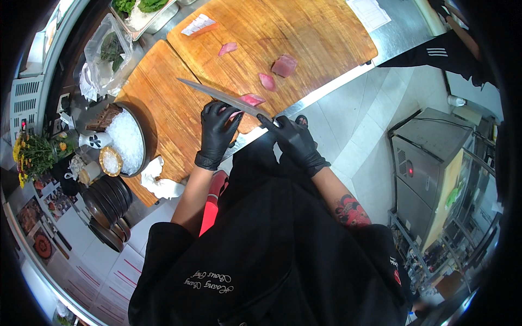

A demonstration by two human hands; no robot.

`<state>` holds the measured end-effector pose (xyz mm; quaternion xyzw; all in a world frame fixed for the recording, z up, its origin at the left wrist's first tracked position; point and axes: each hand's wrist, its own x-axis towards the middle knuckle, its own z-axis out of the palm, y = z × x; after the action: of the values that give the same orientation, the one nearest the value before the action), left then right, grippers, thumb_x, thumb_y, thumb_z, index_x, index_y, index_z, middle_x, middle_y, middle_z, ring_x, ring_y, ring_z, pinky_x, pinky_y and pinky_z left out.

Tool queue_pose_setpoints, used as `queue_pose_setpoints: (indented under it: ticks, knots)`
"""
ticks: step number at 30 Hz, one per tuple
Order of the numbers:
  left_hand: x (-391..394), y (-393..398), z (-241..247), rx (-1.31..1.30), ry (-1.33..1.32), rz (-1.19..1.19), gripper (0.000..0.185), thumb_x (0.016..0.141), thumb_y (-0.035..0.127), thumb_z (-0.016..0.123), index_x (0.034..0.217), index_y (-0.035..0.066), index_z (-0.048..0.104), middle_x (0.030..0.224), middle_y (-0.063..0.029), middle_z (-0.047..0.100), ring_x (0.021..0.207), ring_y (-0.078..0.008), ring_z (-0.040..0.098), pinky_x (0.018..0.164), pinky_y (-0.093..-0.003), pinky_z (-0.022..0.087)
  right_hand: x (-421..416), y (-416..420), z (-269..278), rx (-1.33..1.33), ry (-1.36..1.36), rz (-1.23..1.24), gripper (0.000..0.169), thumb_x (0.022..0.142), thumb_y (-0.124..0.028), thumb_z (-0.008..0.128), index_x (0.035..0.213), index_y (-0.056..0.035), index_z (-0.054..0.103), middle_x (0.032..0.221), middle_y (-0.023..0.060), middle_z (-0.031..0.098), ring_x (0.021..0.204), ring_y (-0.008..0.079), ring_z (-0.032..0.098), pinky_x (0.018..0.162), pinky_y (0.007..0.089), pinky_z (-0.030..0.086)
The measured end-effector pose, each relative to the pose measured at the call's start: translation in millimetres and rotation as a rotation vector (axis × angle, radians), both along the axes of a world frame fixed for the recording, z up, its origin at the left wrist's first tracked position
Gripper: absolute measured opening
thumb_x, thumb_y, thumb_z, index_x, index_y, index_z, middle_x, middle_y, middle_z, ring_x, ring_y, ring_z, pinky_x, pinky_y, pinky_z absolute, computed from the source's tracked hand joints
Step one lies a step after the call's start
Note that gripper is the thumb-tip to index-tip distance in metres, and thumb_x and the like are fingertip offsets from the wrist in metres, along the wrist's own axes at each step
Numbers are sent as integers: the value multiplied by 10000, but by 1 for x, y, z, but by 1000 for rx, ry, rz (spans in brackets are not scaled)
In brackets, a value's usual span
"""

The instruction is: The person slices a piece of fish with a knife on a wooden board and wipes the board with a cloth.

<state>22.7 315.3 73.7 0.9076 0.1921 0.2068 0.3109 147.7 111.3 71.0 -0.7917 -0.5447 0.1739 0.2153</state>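
Observation:
My right hand (294, 140), in a black glove, grips a long slender kitchen knife (222, 96), its blade pointing up and left over the wooden cutting board (318, 24). My left hand (218, 128), also gloved in black, is just below the blade, its fingers curled around a piece of pink fish that they partly hide. Beyond the blade lies another pink fish slice (253, 99). Farther up the board are a small pink slice (267, 82), a thicker block of fish (284, 65), a pink piece (227, 49) and a piece of fish with silvery skin (200, 25).
At the left stand a round bowl of crushed ice (124, 140), a crumpled white cloth (157, 179), stacked dark bowls (107, 199) and a plastic bag of leaves (110, 53). A metal tray of greens (153, 22) is at the back. Another person's dark-clothed body (440, 53) shows at upper right.

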Motion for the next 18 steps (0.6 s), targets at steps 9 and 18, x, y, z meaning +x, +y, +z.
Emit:
queue_pose_setpoints:
  ticks: [9,18]
  knots:
    - [0,0,-3,33,24,11,238,784,127,786,1013,152,726,1016,-67,625,1025,-289,544,895,-424,425,1,-18,7,-15,159,-68,779,720,1,632,1458,-204,490,984,142,597,847,337,645,679,433,551]
    - [1,0,-5,19,60,12,236,784,138,788,1007,152,711,1041,-68,624,1057,-292,538,930,-438,406,-9,-65,36,-108,127,-230,612,761,-168,713,1357,-185,577,1077,193,621,980,350,649,789,452,557]
